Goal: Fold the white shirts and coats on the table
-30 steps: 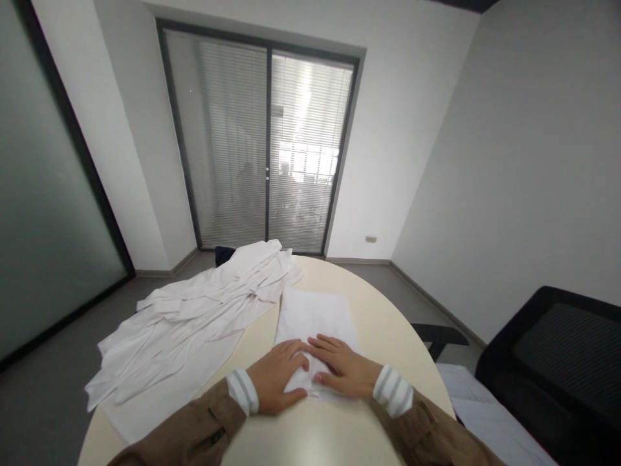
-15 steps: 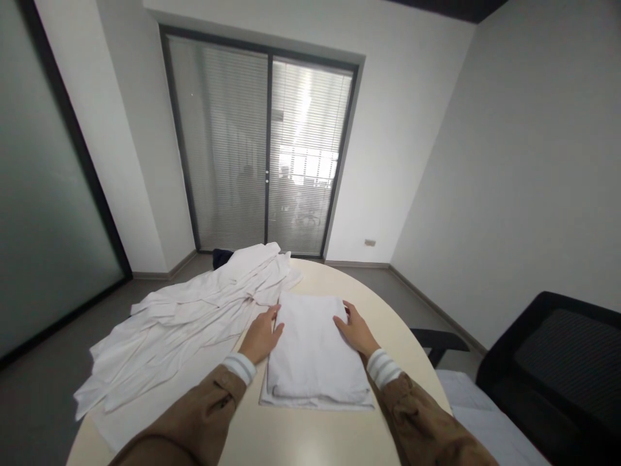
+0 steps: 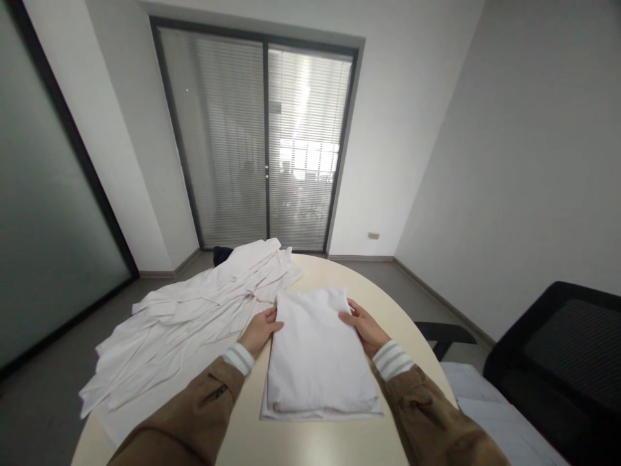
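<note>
A folded white cloth [image 3: 317, 362] lies on the round table in front of me, its layered edges showing at the near side. My left hand [image 3: 261, 330] pinches its far left edge, thumb on top and fingers curled at the side. At the far right edge, my right hand [image 3: 365, 325] grips the cloth the same way, with the fingertips partly hidden beneath it. The far end looks slightly raised between both hands, while the near end rests on the tabletop.
A loose heap of white cloth [image 3: 194, 323] spreads over the left of the cream round table [image 3: 291, 446]. A dark item [image 3: 222, 255] shows behind the heap. To the right stands a black mesh chair [image 3: 557, 349] with pale cloth [image 3: 495, 408] on its seat.
Both hands have closed on the far side edges of the folded cloth, where they rested along its sides before. The cloth's far end appears slightly lifted. The view has shifted slightly.
</note>
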Motion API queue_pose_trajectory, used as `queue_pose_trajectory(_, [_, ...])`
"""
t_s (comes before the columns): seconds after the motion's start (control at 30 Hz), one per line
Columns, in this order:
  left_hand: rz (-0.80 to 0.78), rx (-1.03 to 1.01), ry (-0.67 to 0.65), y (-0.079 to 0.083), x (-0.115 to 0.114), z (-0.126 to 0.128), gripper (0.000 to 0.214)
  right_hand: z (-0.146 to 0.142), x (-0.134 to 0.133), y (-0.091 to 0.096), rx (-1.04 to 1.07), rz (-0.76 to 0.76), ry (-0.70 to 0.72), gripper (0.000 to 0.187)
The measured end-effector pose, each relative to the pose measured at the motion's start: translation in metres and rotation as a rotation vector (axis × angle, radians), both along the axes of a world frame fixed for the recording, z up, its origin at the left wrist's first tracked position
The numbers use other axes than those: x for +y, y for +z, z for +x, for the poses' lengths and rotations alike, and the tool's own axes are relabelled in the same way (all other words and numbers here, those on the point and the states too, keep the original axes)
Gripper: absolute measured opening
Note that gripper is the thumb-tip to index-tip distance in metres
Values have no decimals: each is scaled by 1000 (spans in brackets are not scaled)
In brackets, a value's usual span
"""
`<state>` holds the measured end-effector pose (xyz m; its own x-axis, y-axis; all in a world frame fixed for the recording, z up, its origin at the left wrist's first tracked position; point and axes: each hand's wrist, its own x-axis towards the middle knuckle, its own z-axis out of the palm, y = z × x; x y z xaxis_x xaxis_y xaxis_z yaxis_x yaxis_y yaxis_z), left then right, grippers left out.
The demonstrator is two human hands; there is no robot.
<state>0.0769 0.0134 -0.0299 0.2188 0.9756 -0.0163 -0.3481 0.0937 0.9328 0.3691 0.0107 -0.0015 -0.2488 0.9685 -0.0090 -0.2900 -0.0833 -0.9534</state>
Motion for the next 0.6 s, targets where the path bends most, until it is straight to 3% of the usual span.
queue_pose_trajectory(0.1, [-31,-52,-43,9,-4,1,61,-2,-3,4,57,-11,-12,66])
queue_pose_trajectory(0.27, [-5,-139,-5,21,-13,8,76,-3,-6,11,108,60,-54,71])
queue_pose_trajectory(0.4, [-40,-122,-123,23,-19,11,94,-3,-6,12,78,46,-50,66])
queue_pose_trajectory(0.5, [-7,-91,-116,18,-18,11,87,-2,-7,10,82,45,-28,70])
queue_pose_trajectory(0.6, [19,-73,-58,12,-13,8,74,1,-9,7,56,39,60,87])
